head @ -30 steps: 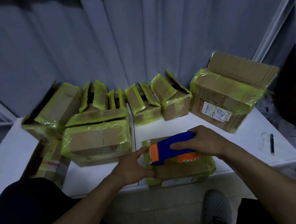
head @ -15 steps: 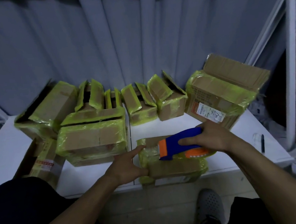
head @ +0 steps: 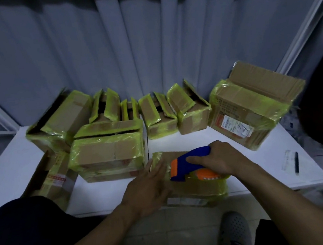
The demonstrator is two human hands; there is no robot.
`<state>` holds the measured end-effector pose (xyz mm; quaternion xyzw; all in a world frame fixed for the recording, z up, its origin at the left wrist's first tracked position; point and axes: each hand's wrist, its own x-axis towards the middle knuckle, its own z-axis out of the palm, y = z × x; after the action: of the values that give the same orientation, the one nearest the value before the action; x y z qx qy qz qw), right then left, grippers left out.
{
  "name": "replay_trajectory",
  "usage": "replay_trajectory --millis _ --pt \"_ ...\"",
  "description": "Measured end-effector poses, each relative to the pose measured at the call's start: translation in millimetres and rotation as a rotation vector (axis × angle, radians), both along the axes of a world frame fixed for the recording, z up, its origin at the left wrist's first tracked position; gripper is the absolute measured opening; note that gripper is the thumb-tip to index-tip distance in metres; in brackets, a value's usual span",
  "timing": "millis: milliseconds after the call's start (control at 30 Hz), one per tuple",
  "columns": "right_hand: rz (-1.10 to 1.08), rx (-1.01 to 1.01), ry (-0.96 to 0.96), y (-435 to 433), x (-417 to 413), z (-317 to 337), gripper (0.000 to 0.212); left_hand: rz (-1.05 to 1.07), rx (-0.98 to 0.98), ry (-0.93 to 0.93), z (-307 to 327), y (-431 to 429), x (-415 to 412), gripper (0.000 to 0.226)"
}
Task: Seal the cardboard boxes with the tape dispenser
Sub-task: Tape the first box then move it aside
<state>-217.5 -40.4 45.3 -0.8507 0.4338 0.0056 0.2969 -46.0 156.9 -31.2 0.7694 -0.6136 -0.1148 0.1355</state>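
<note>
A small cardboard box (head: 201,188) with yellow-green tape on its edges lies at the near edge of the white table (head: 112,195). My right hand (head: 218,159) grips a blue and orange tape dispenser (head: 190,163) that rests on top of this box. My left hand (head: 149,185) lies flat against the box's left side with fingers straight. The box's left part is hidden behind that hand.
Several more cardboard boxes with yellow-green tape stand along the back: a large one (head: 252,104) at right, open-flapped small ones (head: 187,109) in the middle, a closed one (head: 108,154) at left. A pen (head: 296,161) lies at the right. A grey curtain hangs behind.
My left hand has slid further onto the box's left side. The dispenser has moved a little toward me along the box top.
</note>
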Motion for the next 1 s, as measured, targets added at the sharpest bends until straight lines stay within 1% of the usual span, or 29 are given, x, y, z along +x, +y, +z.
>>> replay_trajectory --millis 100,167,233,300,400,467,567,667,733,900,1000 --pt "0.009 0.005 -0.004 1.4 -3.0 -0.7 0.073 -0.017 0.07 -0.112 -7.1 -5.6 0.1 0.098" --pt "0.028 0.022 -0.031 1.8 -5.5 -0.8 0.073 -0.026 0.111 -0.196 -11.9 -8.3 -0.1 0.107" --pt "0.045 0.046 -0.081 1.9 -8.1 -1.0 0.072 -0.015 0.071 -0.261 -14.8 -9.4 -1.7 0.103" --pt "0.052 0.061 -0.118 1.5 -11.3 -1.0 0.064 -0.011 0.034 -0.277 -19.0 -10.0 -3.3 0.098" --pt "0.043 0.049 -0.114 3.6 -14.4 -2.2 0.053 -0.027 -0.013 -0.309 -21.0 -9.7 -3.8 0.095" --pt "0.042 0.023 -0.088 4.8 -16.6 -1.0 0.056 -0.016 -0.01 -0.31 -20.4 -9.1 -2.8 0.095" --pt "0.052 0.023 -0.052 2.5 -19.9 3.7 0.068 -0.004 0.06 -0.29 -19.3 -8.7 0.2 0.097" --pt "0.054 0.023 -0.036 2.5 -24.6 4.8 0.066 -0.015 0.073 -0.317 -21.2 -11.5 1.3 0.096" --pt "0.047 0.022 -0.029 2.9 -27.9 5.9 0.07 -0.02 0.066 -0.322 -21.6 -12.8 1.7 0.095" --pt "-0.02 0.044 -0.025 -7.0 -48.2 15.1 0.074 -0.034 0.044 -0.343 -19.3 -15.5 4.7 0.098" --pt "-0.041 0.043 -0.011 -11.4 -57.9 15.6 0.072 -0.042 0.053 -0.35 -18.8 -17.0 5.0 0.097"
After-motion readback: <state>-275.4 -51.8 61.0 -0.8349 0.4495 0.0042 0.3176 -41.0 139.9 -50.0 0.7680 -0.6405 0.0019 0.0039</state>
